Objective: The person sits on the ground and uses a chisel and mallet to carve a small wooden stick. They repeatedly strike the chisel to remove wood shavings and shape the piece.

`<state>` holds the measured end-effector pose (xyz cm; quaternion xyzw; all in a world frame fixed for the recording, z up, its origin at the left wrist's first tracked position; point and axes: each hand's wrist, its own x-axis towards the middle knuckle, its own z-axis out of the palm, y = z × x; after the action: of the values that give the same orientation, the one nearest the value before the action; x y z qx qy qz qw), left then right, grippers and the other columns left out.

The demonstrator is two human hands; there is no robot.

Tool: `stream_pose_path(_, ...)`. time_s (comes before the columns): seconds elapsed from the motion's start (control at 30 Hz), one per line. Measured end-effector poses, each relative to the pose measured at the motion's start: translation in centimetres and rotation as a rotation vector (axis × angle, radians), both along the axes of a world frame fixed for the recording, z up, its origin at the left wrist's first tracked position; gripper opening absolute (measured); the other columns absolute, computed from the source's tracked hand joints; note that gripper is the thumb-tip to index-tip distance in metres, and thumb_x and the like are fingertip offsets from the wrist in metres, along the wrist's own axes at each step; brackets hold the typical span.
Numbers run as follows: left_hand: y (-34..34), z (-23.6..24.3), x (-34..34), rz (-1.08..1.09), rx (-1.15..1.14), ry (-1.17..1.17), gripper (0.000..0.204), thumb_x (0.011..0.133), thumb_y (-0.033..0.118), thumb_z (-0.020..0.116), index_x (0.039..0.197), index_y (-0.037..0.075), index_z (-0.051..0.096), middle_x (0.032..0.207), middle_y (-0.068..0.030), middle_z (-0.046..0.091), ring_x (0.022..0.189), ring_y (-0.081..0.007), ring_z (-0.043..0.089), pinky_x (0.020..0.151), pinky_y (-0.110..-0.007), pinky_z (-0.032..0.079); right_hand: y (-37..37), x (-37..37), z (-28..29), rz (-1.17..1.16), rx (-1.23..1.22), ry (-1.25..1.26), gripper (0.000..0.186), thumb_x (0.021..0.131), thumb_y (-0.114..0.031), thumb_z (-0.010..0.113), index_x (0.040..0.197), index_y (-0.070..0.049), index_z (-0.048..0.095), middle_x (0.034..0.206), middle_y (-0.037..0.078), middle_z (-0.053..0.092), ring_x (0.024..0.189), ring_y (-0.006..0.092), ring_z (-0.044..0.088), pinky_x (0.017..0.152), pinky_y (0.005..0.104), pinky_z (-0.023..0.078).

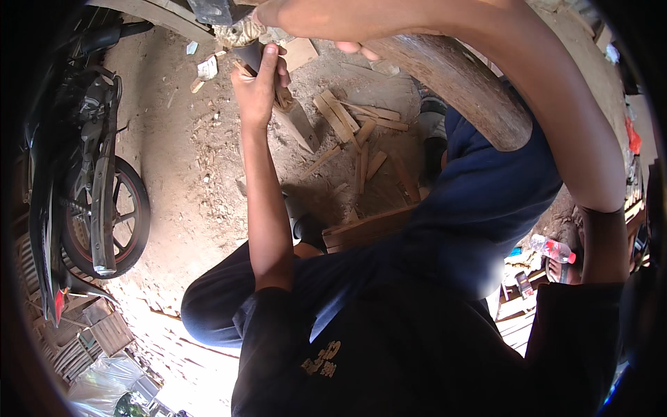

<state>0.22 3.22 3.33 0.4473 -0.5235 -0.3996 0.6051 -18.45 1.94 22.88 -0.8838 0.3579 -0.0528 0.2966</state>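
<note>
At the top, my left hand (258,90) is closed round a chisel (249,55) with a dark tapered socket and a pale, frayed top end. Just below that hand a wooden block (299,126) slants over the dirt floor; the chisel's tip is hidden by my fingers. My right hand (299,17) reaches across from the right and grips a hammer by its thick, rough wooden handle (458,87), whose butt end lies over my right thigh. The dark metal hammer head (212,10) is at the upper edge, right by the chisel's frayed end, partly cut off.
Wood offcuts (358,121) lie scattered on the dirt between my legs, near a plank (368,228). A motorcycle (104,181) stands at the left. A plastic bottle with a red cap (552,248) lies at the right, beside another person's foot (561,272).
</note>
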Motion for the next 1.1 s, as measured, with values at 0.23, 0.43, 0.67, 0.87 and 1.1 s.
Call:
stream_pose_path(0.23, 0.4, -0.1, -0.7, -0.060, -0.035, -0.094, 0.031, 0.101, 0.027, 0.058, 0.095, -0.003, 0.065, 0.065, -0.0045, 0.061, 0.053, -0.0110, 0.056, 0.050, -0.025, 0.044, 1.1, -1.5, 0.7, -0.022, -0.005, 0.031, 0.028, 0.089, -0.014, 0.048, 0.082, 0.007, 0.066, 0.068, 0.014, 0.059, 0.057, 0.0199, 0.054, 0.056, 0.0344, 0.046)
stream_pose_path(0.43, 0.4, 0.3, -0.2, -0.033, 0.004, -0.140, 0.038, 0.102, 0.033, 0.056, 0.104, -0.003, 0.066, 0.069, -0.0059, 0.065, 0.056, -0.0107, 0.062, 0.046, -0.023, 0.043, 4.5, -3.2, 1.3, -0.054, -0.051, 0.020, 0.029, 0.089, -0.014, 0.048, 0.083, 0.008, 0.066, 0.068, 0.014, 0.059, 0.057, 0.0196, 0.054, 0.056, 0.0342, 0.046)
stream_pose_path(0.67, 0.1, 0.1, 0.3, -0.007, 0.020, -0.098, 0.029, 0.098, 0.025, 0.063, 0.106, -0.003, 0.066, 0.071, -0.0055, 0.065, 0.058, -0.0128, 0.062, 0.053, -0.026, 0.046, 1.7, -1.9, 2.2, 0.010, 0.025, 0.123, 0.029, 0.089, -0.014, 0.048, 0.084, 0.008, 0.066, 0.069, 0.014, 0.060, 0.057, 0.0193, 0.054, 0.055, 0.0340, 0.046)
stream_pose_path(0.87, 0.2, 0.1, 0.5, -0.158, 0.016, -0.041, 0.036, 0.095, 0.025, 0.064, 0.114, -0.006, 0.063, 0.078, -0.0072, 0.066, 0.067, -0.0157, 0.063, 0.064, -0.028, 0.049, 2.0, -2.4, 2.5, -0.131, 0.101, 0.211, 0.031, 0.089, -0.016, 0.047, 0.085, 0.008, 0.067, 0.068, 0.015, 0.060, 0.056, 0.0207, 0.055, 0.055, 0.0370, 0.047)
stream_pose_path(1.1, -0.2, 0.3, 1.7, -0.412, 0.079, 0.245, 0.100, 0.087, 0.079, 0.040, 0.130, -0.011, 0.053, 0.096, -0.0139, 0.067, 0.087, -0.0242, 0.065, 0.084, -0.037, 0.050, 1.7, -3.4, 2.3, -0.155, 0.122, 0.175, 0.033, 0.090, -0.018, 0.048, 0.088, 0.010, 0.067, 0.069, 0.017, 0.062, 0.057, 0.0214, 0.057, 0.057, 0.0379, 0.049)
